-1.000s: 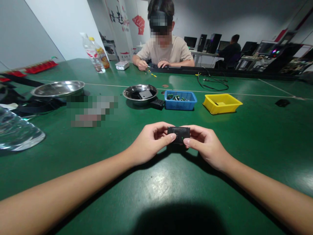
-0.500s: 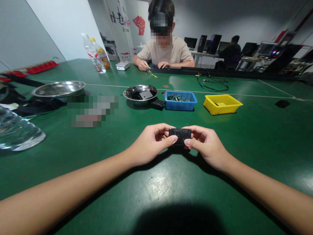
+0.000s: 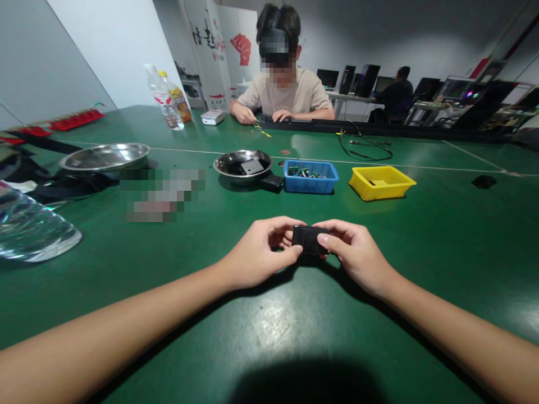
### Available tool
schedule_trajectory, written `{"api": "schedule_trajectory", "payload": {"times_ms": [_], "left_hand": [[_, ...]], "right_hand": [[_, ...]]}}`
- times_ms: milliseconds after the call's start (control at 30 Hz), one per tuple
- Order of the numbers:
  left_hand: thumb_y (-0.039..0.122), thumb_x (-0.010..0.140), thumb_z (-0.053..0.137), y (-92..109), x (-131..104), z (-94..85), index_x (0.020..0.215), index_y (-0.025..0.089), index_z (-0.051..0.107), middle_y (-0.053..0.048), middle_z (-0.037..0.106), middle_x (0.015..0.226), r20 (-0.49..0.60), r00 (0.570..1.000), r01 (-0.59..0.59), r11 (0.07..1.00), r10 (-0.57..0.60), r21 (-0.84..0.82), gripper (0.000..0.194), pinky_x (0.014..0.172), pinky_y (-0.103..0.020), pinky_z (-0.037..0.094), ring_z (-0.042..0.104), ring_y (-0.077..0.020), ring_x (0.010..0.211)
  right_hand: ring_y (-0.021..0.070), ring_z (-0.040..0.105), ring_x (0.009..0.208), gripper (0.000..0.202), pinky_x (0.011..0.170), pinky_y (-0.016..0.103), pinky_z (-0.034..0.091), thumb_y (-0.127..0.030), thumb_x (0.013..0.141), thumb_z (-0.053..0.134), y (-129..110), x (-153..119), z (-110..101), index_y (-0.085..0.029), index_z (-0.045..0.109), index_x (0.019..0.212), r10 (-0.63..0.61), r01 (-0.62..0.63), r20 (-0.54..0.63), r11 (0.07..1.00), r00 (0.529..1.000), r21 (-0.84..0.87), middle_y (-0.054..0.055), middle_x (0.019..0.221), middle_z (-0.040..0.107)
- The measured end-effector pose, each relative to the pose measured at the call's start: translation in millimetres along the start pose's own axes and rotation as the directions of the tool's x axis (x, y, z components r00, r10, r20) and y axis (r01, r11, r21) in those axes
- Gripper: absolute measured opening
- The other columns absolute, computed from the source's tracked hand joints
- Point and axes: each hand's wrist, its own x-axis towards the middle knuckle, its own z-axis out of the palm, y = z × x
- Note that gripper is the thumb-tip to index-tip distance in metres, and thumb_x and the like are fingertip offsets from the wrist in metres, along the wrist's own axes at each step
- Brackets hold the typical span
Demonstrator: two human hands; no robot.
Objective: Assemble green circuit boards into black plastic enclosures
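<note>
Grasping a small black case [image 3: 310, 238] from opposite ends, left end in the left hand [image 3: 257, 255], right end in the right hand [image 3: 365, 255], well in from the far edge of the green worktop [image 3: 269, 320]. Set crosswise by its long axis, to the right of the left hand and to the left of the right, with neither hand nearer. Pressed by the left thumb near its lower left corner and by the right thumb across its upper right face. Flat, oblong and dark, possibly plastic. Beyond, towards the far edge: a round steel bowl [image 3: 239, 179], shiny and shallow, then a ribbed blue tray [image 3: 310, 186] and a smooth yellow tray [image 3: 381, 192], both rectangular with flared walls. Glossy underneath, with blurred highlights on the green.
</note>
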Motion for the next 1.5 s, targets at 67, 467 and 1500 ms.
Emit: {"api": "schedule_trajectory", "payload": {"times_ms": [67,467,1500], "left_hand": [[0.024,0.078,0.069,0,0,-0.3,0.108,0.012,0.066,-0.005,0.07,0.088,0.005,1.0,-0.012,0.999,0.012,0.031,0.032,0.074,-0.028,0.055,0.065,-0.0149,0.076],[0.03,0.079,0.07,0,-1,-8.0,0.129,0.017,0.057,-0.011,0.07,0.119,0.102,0.966,-0.258,0.878,0.237,0.402,0.053,0.094,-0.036,0.051,0.066,-0.0229,0.104],[0.045,0.083,0.053,-31,33,-88.6,0.05,0.02,0.052,-0.005,0.064,0.073,-0.628,0.778,0.371,0.828,-0.03,0.421,0.041,0.073,-0.029,0.042,0.058,-0.0188,0.074]], "right_hand": [[0.0138,0.056,0.064,0.028,0.062,0.028,0.047,-0.04,0.078,0.074,-1,0,0,-0.016,0.07,0.092,-0.013,0.013,-0.004,1.0,1.0,-0.027,0.001,0.074,0.066],[0.0174,0.06,0.075,0.029,0.069,0.03,0.049,-0.039,0.082,0.071,4,-2,1,-0.018,0.07,0.102,-0.075,0.082,0.052,0.983,0.996,-0.165,0.003,0.085,0.069],[0.0232,0.067,0.088,0.029,0.078,0.034,0.053,-0.044,0.094,0.053,14,-2,-36,-0.021,0.071,0.1,-0.147,0.104,-0.033,0.826,0.989,-0.554,0.008,0.094,0.072]]}}
